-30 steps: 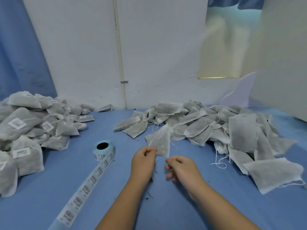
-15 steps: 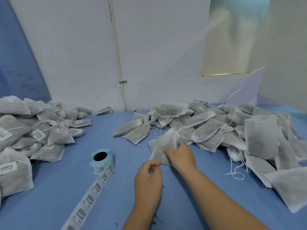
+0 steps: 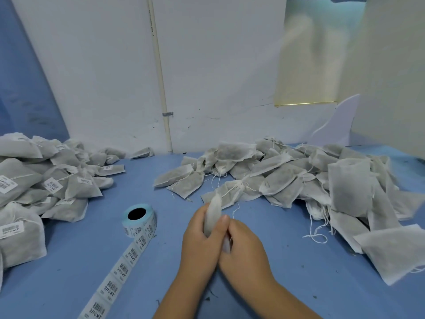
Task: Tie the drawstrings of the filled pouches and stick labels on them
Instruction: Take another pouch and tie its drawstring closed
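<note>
Fingers (image 3: 224, 223) of the left hand (image 3: 199, 240) and right hand (image 3: 245, 252) curl round one filled pouch (image 3: 212, 208) at lower centre, its top poking above them; the label roll (image 3: 139, 221) lies to their left.

A: Where does the single view look from?
B: From the person's head, forward and down across the blue table (image 3: 69, 284), facing the white wall (image 3: 218, 77).
A: How near is it?
B: Close. The left hand (image 3: 201, 240) and right hand (image 3: 246, 247), both gripping a pouch (image 3: 212, 211), fill the lower middle, and the forearms run off the bottom edge. The wide lens bends the frame's sides.
</note>
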